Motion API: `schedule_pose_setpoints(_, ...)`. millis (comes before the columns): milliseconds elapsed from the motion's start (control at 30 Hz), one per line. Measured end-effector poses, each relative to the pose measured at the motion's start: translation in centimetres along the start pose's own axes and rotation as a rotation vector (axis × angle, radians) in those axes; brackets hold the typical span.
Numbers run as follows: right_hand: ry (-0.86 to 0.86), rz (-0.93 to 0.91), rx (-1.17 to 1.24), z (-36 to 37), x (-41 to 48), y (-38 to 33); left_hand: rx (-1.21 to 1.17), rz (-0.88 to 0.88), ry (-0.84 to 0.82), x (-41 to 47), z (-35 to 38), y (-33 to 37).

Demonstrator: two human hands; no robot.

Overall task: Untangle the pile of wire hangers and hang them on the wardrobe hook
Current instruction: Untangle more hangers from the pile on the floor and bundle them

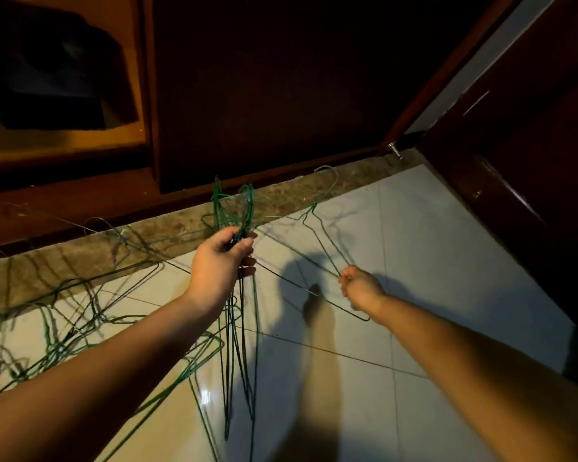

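Down at far left: tangle of green wire hangers (80, 320) sprawling over pale tiled floor (454, 261) and mottled stone plinth (80, 258).
Left hand (219, 261): fingers and thumb curled round a bunch of green wire hangers (246, 208), frames dangling.
Right hand (361, 288): pinching one thin greenish wire hanger (327, 243), hook toward the plinth.
Behind: dark brown wooden wardrobe (264, 78).

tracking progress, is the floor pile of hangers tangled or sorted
Tangled: the floor pile lies as overlapping, crisscrossed wires beside the stone sill.
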State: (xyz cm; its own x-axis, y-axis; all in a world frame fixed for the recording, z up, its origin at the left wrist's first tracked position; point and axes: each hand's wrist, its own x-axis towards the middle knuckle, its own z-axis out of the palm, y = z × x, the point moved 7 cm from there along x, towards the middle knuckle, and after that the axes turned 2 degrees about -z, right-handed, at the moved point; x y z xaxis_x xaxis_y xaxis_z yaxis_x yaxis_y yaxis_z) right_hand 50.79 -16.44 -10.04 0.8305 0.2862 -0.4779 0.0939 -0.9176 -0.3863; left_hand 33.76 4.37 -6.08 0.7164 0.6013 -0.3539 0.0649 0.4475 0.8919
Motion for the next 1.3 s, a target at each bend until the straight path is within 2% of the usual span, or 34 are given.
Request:
schedule_pose_setpoints(167,-0.052,-0.015,0.131,-0.1,0.4,2.9,0.05,-0.015,0.078,-0.9,-0.2,-1.0)
schedule_pose_setpoints(433,0.114,-0.126,0.22,-2.7,2.2,5.9,0.116,0.019,0.15,-3.3,0.4,-1.4)
schedule_pose_setpoints(633,0.216,-0.19,0.121,-4.9,1.4,8.1,0.149,0.069,0.205,-3.5,0.2,0.6)
schedule_pose_setpoints(733,0.238,-0.187,0.208,-5.8,1.8,8.5,0.175,0.081,0.226,-3.3,0.4,0.8)
schedule_pose_setpoints(900,0.261,-0.222,0.413,-6.8,2.0,7.8,0.138,0.064,0.253,-2.9,2.2,-0.2)
schedule_pose_setpoints(1033,0.292,-0.319,0.322,-6.8,-0.5,6.2,0.063,0.088,0.29,-2.8,3.2,0.0)
schedule_pose_setpoints(1167,0.341,-0.49,0.165,-7.8,-3.5,3.0,0.005,0.172,0.373,-2.9,1.5,1.5)
schedule_pose_setpoints(1300,0.349,-0.621,0.339,-8.7,-5.8,-0.3,-0.053,0.237,0.432,-3.2,-1.6,3.4)
